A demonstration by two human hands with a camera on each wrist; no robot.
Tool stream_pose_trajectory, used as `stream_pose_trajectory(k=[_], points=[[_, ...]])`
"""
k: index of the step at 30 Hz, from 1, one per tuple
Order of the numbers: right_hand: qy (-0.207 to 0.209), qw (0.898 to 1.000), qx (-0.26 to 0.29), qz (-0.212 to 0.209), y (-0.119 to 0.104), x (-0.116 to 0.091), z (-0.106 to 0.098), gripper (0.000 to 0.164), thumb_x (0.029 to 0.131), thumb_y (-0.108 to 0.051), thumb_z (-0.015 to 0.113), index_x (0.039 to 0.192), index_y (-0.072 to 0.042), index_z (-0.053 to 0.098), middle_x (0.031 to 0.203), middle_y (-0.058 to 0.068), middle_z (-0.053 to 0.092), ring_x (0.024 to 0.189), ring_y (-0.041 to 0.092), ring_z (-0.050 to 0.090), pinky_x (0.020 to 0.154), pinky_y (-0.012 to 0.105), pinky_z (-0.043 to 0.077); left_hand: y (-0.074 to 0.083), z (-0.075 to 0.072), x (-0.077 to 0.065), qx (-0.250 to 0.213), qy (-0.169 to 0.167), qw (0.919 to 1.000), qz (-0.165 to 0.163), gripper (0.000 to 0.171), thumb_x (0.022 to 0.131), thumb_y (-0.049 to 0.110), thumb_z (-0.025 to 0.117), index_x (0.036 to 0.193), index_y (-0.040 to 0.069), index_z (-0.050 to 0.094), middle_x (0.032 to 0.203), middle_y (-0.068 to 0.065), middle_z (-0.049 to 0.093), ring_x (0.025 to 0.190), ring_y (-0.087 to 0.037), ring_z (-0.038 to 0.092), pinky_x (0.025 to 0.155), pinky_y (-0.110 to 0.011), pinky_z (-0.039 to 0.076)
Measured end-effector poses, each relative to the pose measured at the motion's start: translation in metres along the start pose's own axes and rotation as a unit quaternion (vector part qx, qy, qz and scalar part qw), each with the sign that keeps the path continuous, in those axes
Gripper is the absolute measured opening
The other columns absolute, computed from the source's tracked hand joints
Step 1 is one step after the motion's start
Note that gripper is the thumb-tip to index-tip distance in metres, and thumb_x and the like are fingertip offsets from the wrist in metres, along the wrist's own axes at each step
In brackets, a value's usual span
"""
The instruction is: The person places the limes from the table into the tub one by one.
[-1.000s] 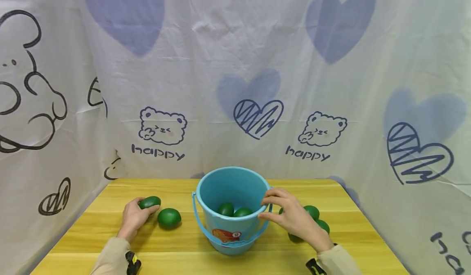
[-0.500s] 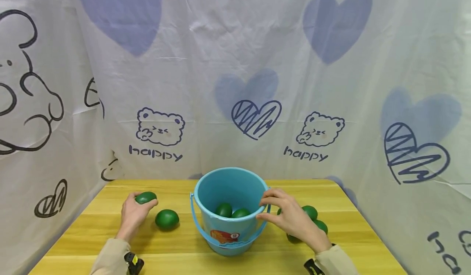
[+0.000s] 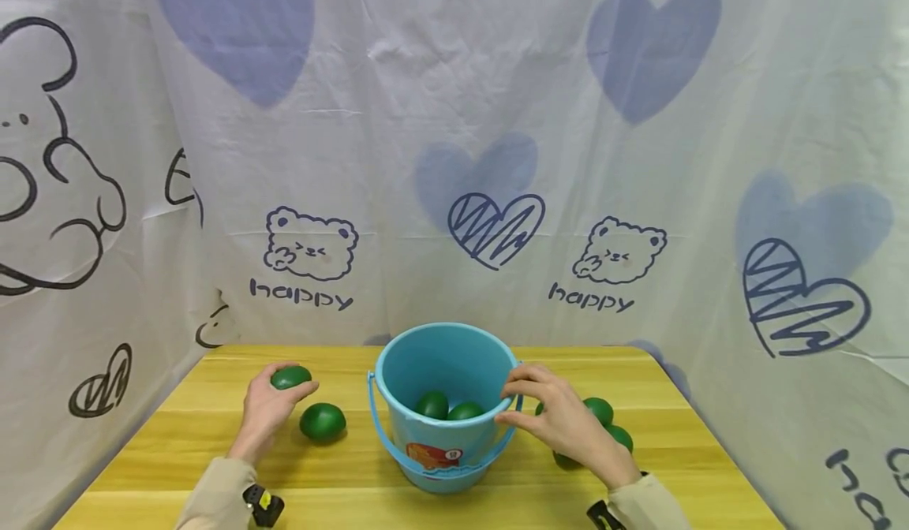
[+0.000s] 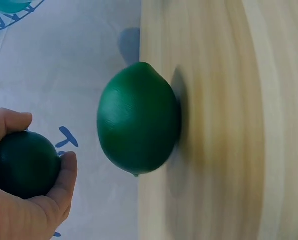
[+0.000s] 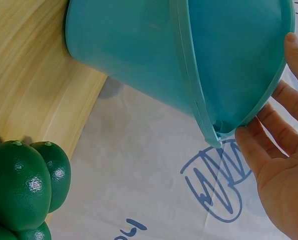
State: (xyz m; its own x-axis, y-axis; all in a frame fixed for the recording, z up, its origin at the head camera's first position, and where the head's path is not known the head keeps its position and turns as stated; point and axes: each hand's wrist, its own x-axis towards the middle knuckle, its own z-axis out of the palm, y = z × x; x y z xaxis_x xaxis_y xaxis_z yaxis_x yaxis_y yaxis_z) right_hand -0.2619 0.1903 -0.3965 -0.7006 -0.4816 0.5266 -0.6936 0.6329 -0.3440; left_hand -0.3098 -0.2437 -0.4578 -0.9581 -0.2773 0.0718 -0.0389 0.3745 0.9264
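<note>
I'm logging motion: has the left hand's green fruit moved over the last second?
Yes: against the bucket, the held fruit sits higher in the head view and slightly farther right.

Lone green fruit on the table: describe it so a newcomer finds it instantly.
On the wooden table stands a blue bucket. Between it and the left hand lies the lone fruit. Unlike the held fruit nearby, it lies untouched.

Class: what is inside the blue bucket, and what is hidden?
Two limes show inside the blue bucket. Its near wall covers their lower parts, so anything else there could go unseen.
</note>
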Motion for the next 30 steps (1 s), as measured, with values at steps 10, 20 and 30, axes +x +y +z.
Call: stream_pose_trajectory(k=[10, 20, 30], points=[[0.002, 1.000, 0.006, -0.001, 0.001, -0.002, 0.002, 0.026, 0.083, -0.048, 0.071, 0.097, -0.026, 0.072, 0.114, -0.012, 0.061, 0.109, 0.012, 0.058, 0.090, 0.036, 0.056, 0.017, 0.005, -0.003, -0.009, -0.015, 0.9997, 0.017, 0.068, 0.084, 0.035, 0.078, 0.139, 0.010, 0.048, 0.133, -0.019, 0.049, 0.109, -0.032, 0.056, 0.079, -0.030, 0.054], [-0.001, 1.000, 0.009, 0.007, 0.000, -0.003, 0.001, 0.025, 0.083, -0.050, 0.071, 0.097, -0.028, 0.071, 0.114, -0.012, 0.061, 0.108, 0.012, 0.058, 0.090, 0.037, 0.056, 0.041, 0.013, -0.011, -0.061, -0.027, 0.9974, 0.028, 0.060, 0.085, 0.029, 0.077, 0.135, 0.011, 0.051, 0.133, -0.017, 0.048, 0.104, -0.027, 0.054, 0.075, -0.026, 0.052], [0.002, 1.000, 0.004, 0.005, 0.000, -0.001, 0.000, 0.026, 0.083, -0.049, 0.071, 0.097, -0.026, 0.071, 0.115, -0.011, 0.062, 0.109, 0.013, 0.059, 0.091, 0.037, 0.057, 0.069, 0.023, -0.023, -0.082, -0.043, 0.9945, 0.049, 0.058, 0.085, 0.032, 0.077, 0.133, 0.013, 0.049, 0.131, -0.015, 0.046, 0.105, -0.027, 0.050, 0.076, -0.027, 0.049]])
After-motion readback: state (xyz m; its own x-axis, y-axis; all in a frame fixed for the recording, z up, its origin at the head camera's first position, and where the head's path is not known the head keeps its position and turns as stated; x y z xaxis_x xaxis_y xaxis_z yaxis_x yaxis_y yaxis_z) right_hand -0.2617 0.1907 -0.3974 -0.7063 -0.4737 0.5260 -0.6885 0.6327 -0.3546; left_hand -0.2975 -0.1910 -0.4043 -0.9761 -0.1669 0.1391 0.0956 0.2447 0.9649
